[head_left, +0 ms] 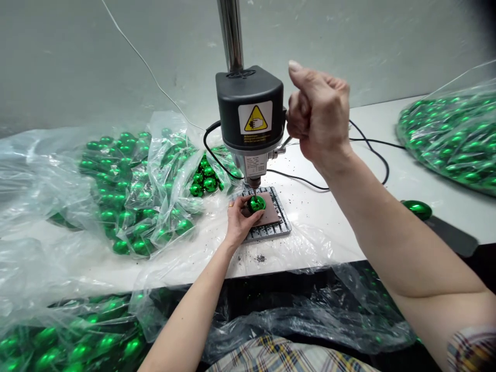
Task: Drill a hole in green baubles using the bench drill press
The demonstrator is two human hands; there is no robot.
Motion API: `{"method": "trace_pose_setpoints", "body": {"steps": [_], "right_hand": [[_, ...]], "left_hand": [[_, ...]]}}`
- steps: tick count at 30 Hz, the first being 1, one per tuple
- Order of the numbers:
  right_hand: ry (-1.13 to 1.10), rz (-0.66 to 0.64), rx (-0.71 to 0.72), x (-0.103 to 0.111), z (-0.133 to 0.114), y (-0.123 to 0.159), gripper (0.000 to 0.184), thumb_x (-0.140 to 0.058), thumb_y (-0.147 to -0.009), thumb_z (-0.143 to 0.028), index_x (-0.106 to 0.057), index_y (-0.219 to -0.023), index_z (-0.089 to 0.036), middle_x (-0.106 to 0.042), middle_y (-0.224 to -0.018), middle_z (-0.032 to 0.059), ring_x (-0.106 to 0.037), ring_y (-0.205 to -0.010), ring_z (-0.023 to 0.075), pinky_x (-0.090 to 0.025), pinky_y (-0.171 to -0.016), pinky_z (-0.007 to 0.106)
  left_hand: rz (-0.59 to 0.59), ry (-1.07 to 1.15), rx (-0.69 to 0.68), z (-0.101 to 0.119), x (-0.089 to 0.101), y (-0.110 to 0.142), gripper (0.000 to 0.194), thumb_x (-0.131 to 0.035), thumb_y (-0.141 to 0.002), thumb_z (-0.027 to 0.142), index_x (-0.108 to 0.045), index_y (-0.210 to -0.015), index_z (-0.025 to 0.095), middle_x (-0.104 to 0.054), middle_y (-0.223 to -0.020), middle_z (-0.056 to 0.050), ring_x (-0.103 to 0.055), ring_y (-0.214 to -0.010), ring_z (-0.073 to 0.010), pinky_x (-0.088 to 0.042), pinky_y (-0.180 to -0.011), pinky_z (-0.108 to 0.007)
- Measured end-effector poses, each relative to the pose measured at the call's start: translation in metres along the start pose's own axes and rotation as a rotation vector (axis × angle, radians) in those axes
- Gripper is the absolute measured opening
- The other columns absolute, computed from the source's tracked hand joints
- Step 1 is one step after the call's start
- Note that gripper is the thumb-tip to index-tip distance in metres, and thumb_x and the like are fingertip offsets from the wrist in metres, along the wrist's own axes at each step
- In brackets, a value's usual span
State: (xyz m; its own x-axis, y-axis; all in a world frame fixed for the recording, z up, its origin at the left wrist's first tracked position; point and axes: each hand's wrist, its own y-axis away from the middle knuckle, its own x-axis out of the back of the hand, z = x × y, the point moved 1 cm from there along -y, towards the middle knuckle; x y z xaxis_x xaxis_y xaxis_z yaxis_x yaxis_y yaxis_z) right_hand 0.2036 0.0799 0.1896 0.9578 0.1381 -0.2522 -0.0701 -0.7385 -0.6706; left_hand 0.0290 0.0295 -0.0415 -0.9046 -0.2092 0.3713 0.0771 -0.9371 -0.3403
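Note:
My left hand [239, 219] grips a shiny green ball [257, 203] between thumb and fingers, pressing it on a brown pad [272, 211] laid over the slotted metal base plate [285, 227]. Directly above it, the bit of a small bench drill press [250, 111] meets the top of the ball. My right hand [320, 111] is raised at the right side of the drill head, its fingers curled in a fist around what seems to be the feed handle. The grip itself is mostly hidden by the fingers.
Clear plastic bags of green balls [124, 194] lie on the left, with another bag [453, 139] at the far right. A single green ball [417, 209] rests near the right edge. Black cables [372, 142] cross behind the drill. Dark shavings [261, 258] dot the white table.

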Motion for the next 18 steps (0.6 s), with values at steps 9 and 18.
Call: {"method": "trace_pose_setpoints", "body": {"steps": [9, 18], "right_hand": [[-0.019, 0.051, 0.246, 0.006, 0.007, 0.044, 0.055, -0.076, -0.085, -0.028, -0.039, -0.045, -0.020, -0.033, -0.037, -0.0066, -0.026, -0.030, 0.0065, -0.014, -0.033, 0.029], [0.107, 0.067, 0.291, 0.012, 0.011, 0.071, 0.061, -0.073, -0.083, -0.033, -0.024, -0.050, -0.020, -0.025, -0.041, -0.0050, -0.024, -0.035, 0.0089, -0.018, -0.039, 0.032]], "left_hand": [[-0.009, 0.039, -0.015, 0.001, 0.000, 0.000, 0.046, -0.086, -0.070, 0.034, -0.068, -0.111, 0.021, -0.067, -0.097, -0.005, -0.063, -0.096, -0.0232, -0.051, -0.086, -0.037], [-0.026, 0.017, -0.001, 0.004, 0.000, 0.001, 0.046, -0.086, -0.071, 0.034, -0.068, -0.112, 0.022, -0.068, -0.092, -0.004, -0.063, -0.095, -0.0239, -0.051, -0.085, -0.037]]}}
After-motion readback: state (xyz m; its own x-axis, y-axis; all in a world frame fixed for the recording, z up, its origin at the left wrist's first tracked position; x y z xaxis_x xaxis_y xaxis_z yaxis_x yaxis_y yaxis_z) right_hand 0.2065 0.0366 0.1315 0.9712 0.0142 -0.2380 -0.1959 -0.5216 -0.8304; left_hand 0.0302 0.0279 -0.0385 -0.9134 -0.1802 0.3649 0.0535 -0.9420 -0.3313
